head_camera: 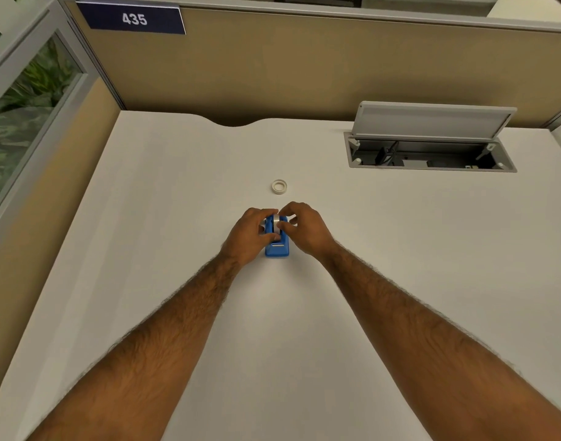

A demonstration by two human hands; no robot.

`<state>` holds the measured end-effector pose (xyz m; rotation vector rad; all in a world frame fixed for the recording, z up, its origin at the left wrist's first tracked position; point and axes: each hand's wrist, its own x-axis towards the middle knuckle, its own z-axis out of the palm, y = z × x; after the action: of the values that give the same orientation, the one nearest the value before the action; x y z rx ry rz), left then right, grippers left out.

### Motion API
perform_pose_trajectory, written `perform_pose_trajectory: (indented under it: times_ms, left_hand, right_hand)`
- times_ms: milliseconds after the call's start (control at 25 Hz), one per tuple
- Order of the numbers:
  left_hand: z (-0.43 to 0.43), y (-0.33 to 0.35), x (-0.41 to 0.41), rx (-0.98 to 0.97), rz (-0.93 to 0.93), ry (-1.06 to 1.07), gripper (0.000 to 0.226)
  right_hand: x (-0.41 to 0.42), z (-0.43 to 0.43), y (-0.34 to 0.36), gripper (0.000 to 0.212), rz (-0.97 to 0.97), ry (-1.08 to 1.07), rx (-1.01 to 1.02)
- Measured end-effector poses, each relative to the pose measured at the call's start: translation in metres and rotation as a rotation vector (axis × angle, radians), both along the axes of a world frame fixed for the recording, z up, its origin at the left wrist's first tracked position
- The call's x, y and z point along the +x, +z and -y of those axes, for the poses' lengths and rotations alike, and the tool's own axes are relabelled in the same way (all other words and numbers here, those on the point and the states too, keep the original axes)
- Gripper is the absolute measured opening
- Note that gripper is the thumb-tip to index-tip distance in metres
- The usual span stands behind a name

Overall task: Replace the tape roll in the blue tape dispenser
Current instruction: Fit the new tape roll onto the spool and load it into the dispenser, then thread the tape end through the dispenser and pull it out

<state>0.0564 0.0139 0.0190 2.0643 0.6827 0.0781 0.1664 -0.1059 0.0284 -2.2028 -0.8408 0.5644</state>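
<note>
Both hands close on the tape roll (276, 223) seated in the blue tape dispenser (277, 248) mid-worktop (177, 218), left hand (248, 237) and right hand (304, 230) pinching its sides; an uneven pull could tip the light dispenser or jam the roll

Indoor light, warm/yellowish, even, prob. overhead; source not in frame. White desk (400, 249) evenly lit, no hot spots, slight dimming twd near left corner. Shadows soft and faint: thin ones under forearms, small one by blue tape dispenser (276, 248). No glare. Wide-angle distortion strong: partition (304, 74) top edge bows, desk edges splay at left/right. Centre fairly sharp; forearm outlines near cam soft, compression smear.
</note>
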Motion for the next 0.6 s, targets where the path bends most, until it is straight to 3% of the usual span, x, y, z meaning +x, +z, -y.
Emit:
perform_pose_trajectory:
  times_ms: [280, 600]
  left_hand:
    - [0.0, -0.007, 0.004, 0.041, -0.008, 0.016, 0.052]
    - [-0.004, -0.007, 0.009, 0.041, -0.015, -0.003, 0.052]
  right_hand:
    - [-0.002, -0.018, 0.004, 0.011, 0.027, -0.106, -0.025]
    - [-0.002, -0.012, 0.001, 0.017, -0.13, -0.115, 0.012]
